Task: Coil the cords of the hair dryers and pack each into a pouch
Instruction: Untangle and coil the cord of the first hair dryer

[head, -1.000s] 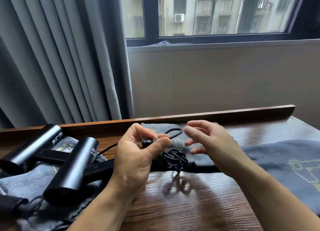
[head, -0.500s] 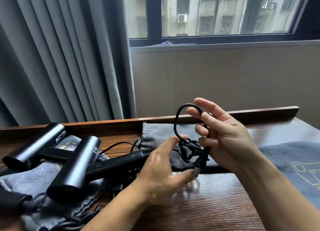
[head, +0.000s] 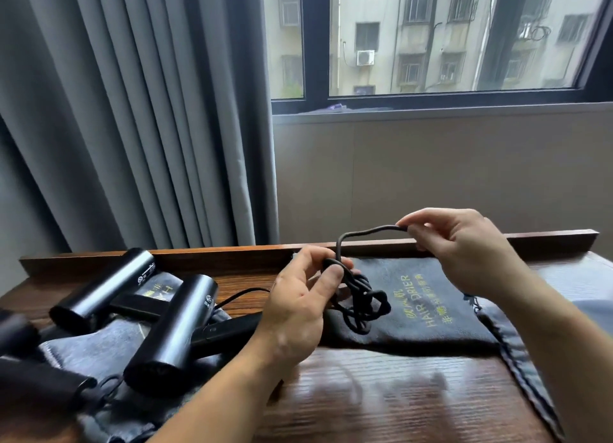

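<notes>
Wooden table [head: 381,406]; left fingers [head: 332,279], right fingers [head: 431,215] both pinching cord [head: 371,300].

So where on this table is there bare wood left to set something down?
The main free patch is the near wood of the table, in front of the HAIR DRIER pouch, between the two forearms. The left side is crowded with hair dryers on grey pouches, the middle by the tangled cord, and the right by another pouch.
</notes>
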The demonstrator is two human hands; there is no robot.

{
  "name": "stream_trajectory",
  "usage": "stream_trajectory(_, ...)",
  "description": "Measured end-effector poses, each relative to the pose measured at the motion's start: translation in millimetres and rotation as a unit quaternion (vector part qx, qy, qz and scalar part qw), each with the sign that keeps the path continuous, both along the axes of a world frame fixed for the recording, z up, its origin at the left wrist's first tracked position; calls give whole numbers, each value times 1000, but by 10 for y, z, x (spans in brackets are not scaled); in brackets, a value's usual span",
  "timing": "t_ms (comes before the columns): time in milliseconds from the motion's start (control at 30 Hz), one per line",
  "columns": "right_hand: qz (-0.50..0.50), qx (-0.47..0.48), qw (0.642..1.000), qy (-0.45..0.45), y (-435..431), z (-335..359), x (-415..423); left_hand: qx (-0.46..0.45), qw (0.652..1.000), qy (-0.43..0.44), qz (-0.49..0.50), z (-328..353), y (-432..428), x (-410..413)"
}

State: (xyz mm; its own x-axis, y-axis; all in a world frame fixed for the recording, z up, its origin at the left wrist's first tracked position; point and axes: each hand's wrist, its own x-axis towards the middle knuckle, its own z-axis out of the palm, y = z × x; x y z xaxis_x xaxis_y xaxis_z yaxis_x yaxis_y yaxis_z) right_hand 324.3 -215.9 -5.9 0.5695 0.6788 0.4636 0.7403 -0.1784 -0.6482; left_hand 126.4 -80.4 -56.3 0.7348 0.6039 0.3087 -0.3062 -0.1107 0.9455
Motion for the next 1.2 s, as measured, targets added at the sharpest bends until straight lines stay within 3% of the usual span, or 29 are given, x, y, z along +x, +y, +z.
stream_trajectory(133,6,-54,995,-82,40,-51,-1,-36,996,69,-52,65,103,-20)
stream_trajectory(267,52,-96,989,-103,112,-111,51,-90,985,93,-110,46,130,-54)
stream_trajectory(500,92,-149,974,-146,236,-155,133,-58,989,92,-102,-24,153,8)
stream_trajectory(600,92,-98,983,-128,249,-200,104,-89,989,86,-81,11,172,39)
stream_trajectory(767,66,-11,990,-121,289,-212,38,-24,994,97,-44,-19,140,71)
stream_trajectory(1000,90,-12,990,-106,413,-338,7,-33,993,96,-66,-142,36,156)
stream_trajectory(1200,205,-56,967,-139,505,-412,-149,-26,995,83,-54,-161,4,176)
